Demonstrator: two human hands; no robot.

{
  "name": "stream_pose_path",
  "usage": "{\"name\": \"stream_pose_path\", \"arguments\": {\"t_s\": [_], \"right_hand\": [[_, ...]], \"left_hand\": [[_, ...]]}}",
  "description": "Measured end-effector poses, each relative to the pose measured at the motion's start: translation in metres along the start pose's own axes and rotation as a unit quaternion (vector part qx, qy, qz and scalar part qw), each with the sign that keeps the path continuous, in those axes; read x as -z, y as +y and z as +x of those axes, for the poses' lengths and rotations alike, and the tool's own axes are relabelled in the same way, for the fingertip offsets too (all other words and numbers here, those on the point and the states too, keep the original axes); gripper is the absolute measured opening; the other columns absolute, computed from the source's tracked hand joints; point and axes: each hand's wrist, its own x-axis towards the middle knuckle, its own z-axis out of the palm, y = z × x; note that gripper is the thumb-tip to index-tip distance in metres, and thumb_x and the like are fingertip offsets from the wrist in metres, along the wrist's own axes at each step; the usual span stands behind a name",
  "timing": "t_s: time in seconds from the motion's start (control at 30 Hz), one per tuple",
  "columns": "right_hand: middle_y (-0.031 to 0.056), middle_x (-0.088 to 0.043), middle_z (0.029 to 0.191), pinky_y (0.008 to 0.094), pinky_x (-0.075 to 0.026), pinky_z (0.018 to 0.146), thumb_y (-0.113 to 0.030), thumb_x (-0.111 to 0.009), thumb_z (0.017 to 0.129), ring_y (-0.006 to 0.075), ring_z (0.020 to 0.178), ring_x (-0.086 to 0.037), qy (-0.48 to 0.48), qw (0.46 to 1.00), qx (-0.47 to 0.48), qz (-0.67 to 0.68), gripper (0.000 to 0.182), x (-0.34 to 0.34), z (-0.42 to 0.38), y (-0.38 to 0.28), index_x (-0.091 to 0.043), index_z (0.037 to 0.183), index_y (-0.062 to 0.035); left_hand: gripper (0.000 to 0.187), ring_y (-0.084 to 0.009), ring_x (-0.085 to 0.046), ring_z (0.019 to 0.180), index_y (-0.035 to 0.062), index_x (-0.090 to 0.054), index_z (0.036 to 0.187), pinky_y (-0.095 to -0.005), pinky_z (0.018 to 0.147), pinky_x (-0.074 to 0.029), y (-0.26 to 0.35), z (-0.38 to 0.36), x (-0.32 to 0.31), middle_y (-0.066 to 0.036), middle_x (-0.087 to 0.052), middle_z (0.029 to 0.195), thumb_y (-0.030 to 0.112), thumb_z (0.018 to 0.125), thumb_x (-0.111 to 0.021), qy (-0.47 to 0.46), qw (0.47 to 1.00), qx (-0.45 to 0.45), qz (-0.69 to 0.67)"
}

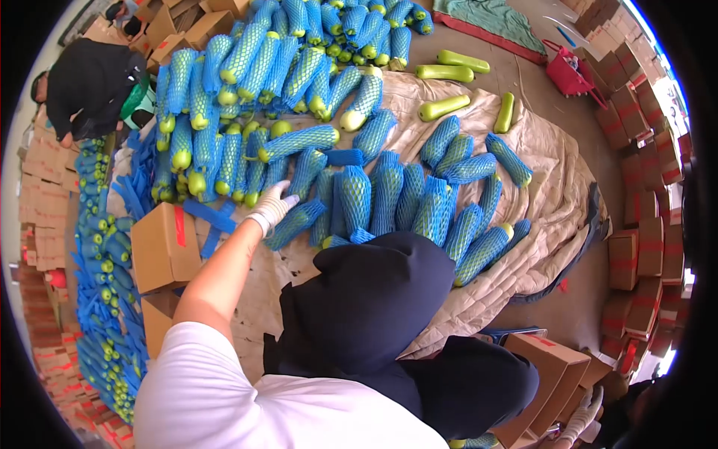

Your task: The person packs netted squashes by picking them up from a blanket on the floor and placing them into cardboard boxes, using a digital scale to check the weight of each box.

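Left hand [271, 206], white-gloved, fingers curled over top end of netted squash [293, 223] lying on quilt [553, 194], near its left edge; grasp not clear. Right hand not visible. Open carton [163, 247] just left of forearm.

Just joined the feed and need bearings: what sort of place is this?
Probably a produce packing floor: green gourds in blue foam net sleeves piled on a quilted sheet, with stacked cardboard boxes along the edges.
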Motion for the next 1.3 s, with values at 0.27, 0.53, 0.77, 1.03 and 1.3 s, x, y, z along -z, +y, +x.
{"name": "stream_pose_path", "arguments": {"t_s": [0.27, 0.53, 0.77, 1.03, 1.3], "right_hand": [[0.0175, -0.058, 0.119, 0.0365, -0.044, 0.095, 0.006, -0.049, 0.079, 0.0266, 0.108, -0.057, -0.231, 0.936, 0.254, -0.080, 0.050, -0.252, -0.064, -0.403, -0.049, 0.128, -0.0021], [0.0155, -0.065, 0.101, 0.0397, -0.049, 0.084, -0.008, -0.065, 0.079, 0.0324, 0.093, -0.063, -0.523, 0.746, 0.412, -0.019, 0.039, -0.568, -0.150, -0.576, -0.056, 0.116, 0.0003], [0.0185, -0.045, 0.135, 0.0392, -0.037, 0.103, -0.048, -0.069, 0.080, 0.0266, 0.125, -0.045, -0.705, 0.581, -0.164, 0.371, 0.090, -0.701, -0.247, -0.576, -0.027, 0.142, 0.0019], [0.0164, -0.061, 0.104, 0.0432, -0.050, 0.086, -0.052, -0.074, 0.067, 0.0307, 0.093, -0.060, -0.595, 0.658, -0.212, 0.410, 0.079, -0.649, -0.195, -0.562, -0.050, 0.120, 0.0014], [0.0150, -0.051, 0.116, 0.0418, -0.045, 0.092, -0.045, -0.071, 0.076, 0.0271, 0.099, -0.054, -0.393, 0.719, -0.074, 0.568, 0.082, -0.495, -0.113, -0.540, -0.034, 0.137, -0.0028]], "left_hand": [[0.076, -0.0321, -0.036, 0.129, 0.0135, -0.038, 0.139, -0.0438, 0.108, -0.028, 0.006, 0.127, 0.033, -0.015, -0.041, 0.138, 0.034, 0.074, -0.071, 0.151, 0.880, -0.012, 0.449], [0.083, -0.0334, -0.055, 0.112, 0.0029, -0.037, 0.135, -0.0416, 0.092, -0.046, 0.010, 0.174, 0.057, -0.020, -0.058, 0.116, 0.037, 0.070, -0.075, -0.029, 0.878, 0.065, 0.473], [0.077, -0.0236, -0.048, 0.119, -0.0021, -0.035, 0.137, -0.0336, 0.101, -0.037, 0.004, 0.060, 0.028, -0.016, -0.053, 0.125, 0.037, 0.081, -0.069, -0.126, 0.964, -0.041, -0.231], [0.073, -0.0371, -0.046, 0.118, 0.0060, -0.041, 0.133, -0.0445, 0.100, -0.038, -0.066, 0.130, 0.024, -0.020, -0.046, 0.129, 0.037, 0.074, -0.072, 0.232, 0.921, 0.108, 0.295], [0.081, -0.0367, -0.048, 0.116, 0.0057, -0.040, 0.127, -0.0458, 0.096, -0.043, -0.064, 0.161, 0.006, -0.019, -0.050, 0.123, 0.042, 0.066, -0.078, 0.202, 0.895, 0.184, 0.352]]}}
